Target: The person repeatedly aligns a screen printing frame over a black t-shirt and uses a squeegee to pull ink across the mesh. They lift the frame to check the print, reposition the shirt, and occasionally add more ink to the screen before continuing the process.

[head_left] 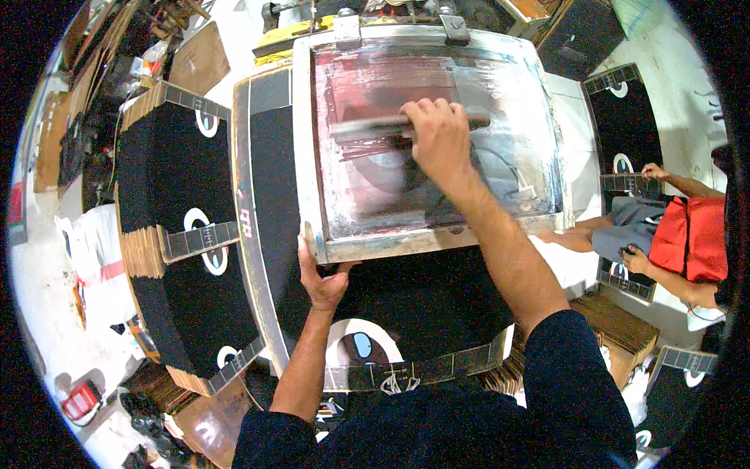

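A screen-printing frame [437,248] with pale, paint-stained wooden sides lies in front of me, hinged at its far edge. Its mesh is smeared with dark red, white and bluish ink, and a round eye shape shows through. My right hand [439,137] is closed round a long squeegee [367,127], which rests crosswise on the mesh. At the near left corner my left hand [324,283] grips the frame's edge, its fingers partly hidden. Under the frame is a black printed sheet [437,297] with a white and blue eye [362,344] and a grey strip along its near edge.
To the left stands a tall stack of similar black printed sheets [176,180]. Another person [680,234] in red and grey sits at the right beside more printed sheets [625,117]. Two metal hinge clamps [455,30] hold the frame's far side. Cardboard stacks [625,328] lie lower right.
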{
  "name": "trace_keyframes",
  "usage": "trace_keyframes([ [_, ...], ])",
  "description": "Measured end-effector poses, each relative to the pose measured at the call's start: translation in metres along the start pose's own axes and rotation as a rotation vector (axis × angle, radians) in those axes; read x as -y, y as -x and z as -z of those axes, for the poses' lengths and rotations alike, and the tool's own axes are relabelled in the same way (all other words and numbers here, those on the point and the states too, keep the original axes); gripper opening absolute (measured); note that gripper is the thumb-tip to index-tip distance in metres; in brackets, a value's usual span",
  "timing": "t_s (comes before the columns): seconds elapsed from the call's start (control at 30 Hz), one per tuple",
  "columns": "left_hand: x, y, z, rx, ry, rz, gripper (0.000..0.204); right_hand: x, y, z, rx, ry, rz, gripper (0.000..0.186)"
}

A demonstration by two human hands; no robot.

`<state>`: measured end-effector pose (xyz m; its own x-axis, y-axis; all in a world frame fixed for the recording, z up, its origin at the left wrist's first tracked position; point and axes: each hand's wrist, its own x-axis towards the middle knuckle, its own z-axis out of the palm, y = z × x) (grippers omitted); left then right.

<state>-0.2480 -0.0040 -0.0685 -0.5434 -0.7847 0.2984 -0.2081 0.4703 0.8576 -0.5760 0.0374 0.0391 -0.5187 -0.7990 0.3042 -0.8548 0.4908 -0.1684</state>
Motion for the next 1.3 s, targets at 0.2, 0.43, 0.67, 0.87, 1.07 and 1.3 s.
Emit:
trace_keyframes([
  [0.2, -0.01, -0.003, 0.005, 0.016, -0.095, -0.06, 0.115, -0.018, -0.027, 0.013, 0.099, -0.068, 0.07, 0.037],
  [0.43, 0.003, 0.004, 0.002, 0.01, -0.064, -0.048, 0.116, -0.03, -0.025, -0.007, 0.18, -0.07, 0.066, 0.045],
  [0.67, 0.009, 0.005, 0.002, -0.008, -0.081, -0.107, 0.116, -0.071, -0.163, -0.048, 0.253, -0.067, 0.068, 0.044],
  [0.87, 0.002, 0.001, 0.003, 0.003, -0.122, -0.105, 0.111, -0.05, -0.109, -0.041, 0.073, -0.032, 0.02, 0.04],
  [1.07, -0.003, -0.002, 0.005, 0.022, -0.117, -0.121, 0.107, -0.006, -0.001, -0.005, 0.089, -0.1, -0.007, 0.032],
  [1.3, -0.011, -0.007, 0.004, 0.013, -0.144, -0.067, 0.111, -0.041, -0.091, -0.012, -0.013, -0.029, 0.082, 0.045],
])
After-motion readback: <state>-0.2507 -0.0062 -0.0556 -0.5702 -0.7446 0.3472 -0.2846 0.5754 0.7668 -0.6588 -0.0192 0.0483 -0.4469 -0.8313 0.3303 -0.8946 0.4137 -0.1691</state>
